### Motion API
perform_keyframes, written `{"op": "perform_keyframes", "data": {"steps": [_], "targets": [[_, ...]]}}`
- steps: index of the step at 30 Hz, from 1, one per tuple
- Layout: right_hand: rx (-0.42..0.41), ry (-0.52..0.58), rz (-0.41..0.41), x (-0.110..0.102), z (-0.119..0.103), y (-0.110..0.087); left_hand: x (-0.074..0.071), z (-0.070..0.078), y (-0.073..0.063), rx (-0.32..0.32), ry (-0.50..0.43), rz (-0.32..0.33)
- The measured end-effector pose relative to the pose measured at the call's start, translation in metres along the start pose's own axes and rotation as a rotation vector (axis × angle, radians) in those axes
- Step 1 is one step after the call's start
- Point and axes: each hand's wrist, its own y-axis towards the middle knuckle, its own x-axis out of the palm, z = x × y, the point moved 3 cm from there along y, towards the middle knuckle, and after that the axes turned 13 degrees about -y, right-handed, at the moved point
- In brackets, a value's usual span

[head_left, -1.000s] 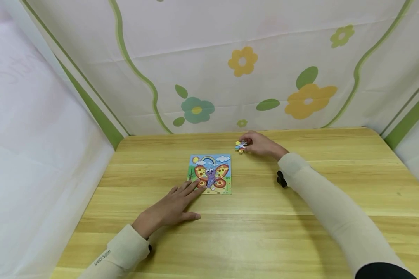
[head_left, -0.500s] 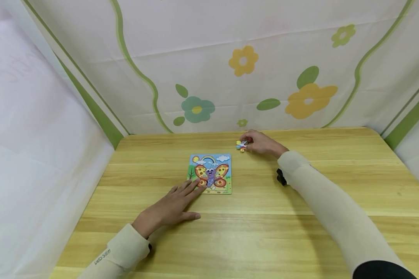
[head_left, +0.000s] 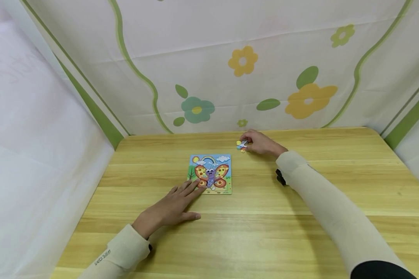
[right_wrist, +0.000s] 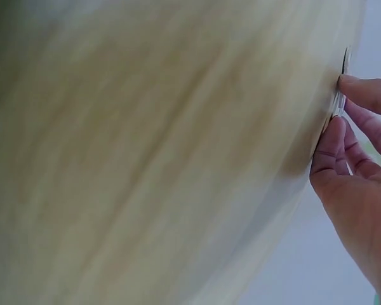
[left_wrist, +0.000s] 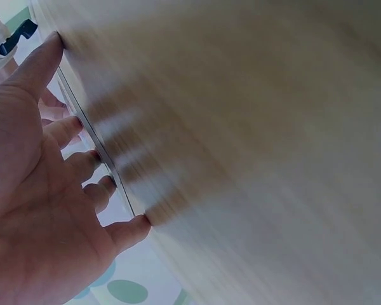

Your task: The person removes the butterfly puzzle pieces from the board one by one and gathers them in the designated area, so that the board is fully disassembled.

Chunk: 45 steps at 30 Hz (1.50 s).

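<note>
A square jigsaw puzzle [head_left: 214, 159] printed with a purple butterfly lies flat in the middle of the head view. My left hand [head_left: 171, 207] rests its outstretched fingers on the puzzle's lower left part, with the thumb spread over the wood. From the side, in the left wrist view, the fingertips meet the thin board's edge [left_wrist: 105, 149]. Farther back and to the right, my right hand [head_left: 260, 143] holds a small cluster of puzzle pieces [head_left: 241, 144] at the tabletop between thumb and curled fingers. How many pieces there are I cannot tell; the fingers partly cover them.
Both hands work over a wooden table [head_left: 265, 232] with light grain. Behind its far edge hangs a white cloth [head_left: 202, 58] printed with flowers and green vines. Another white cloth [head_left: 31, 155] borders the left side.
The puzzle pieces have shifted very slightly to the right under my right hand. My left hand and the butterfly puzzle have stayed in place.
</note>
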Motion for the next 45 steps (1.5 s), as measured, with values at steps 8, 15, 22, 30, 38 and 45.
{"op": "perform_keyframes", "data": {"steps": [8,15,22,30,38,45], "targets": [[0.011,0.002,0.002,0.001,0.002,0.000,-0.001,0.001,0.000,0.004,0.003,-0.001],[0.010,0.002,-0.008,0.000,0.005,0.000,0.000,0.001,0.000,0.006,0.006,-0.001],[0.017,0.014,-0.018,-0.001,0.005,0.000,0.000,0.000,0.001,0.000,0.008,-0.001],[0.013,0.030,-0.020,-0.003,0.004,0.000,-0.002,0.001,0.000,-0.005,0.006,-0.004],[0.002,0.010,0.008,-0.006,-0.004,-0.003,-0.001,0.001,-0.002,0.001,0.004,-0.003],[-0.046,0.033,0.028,-0.011,-0.025,-0.005,-0.003,0.002,-0.005,-0.003,0.002,-0.001]]}}
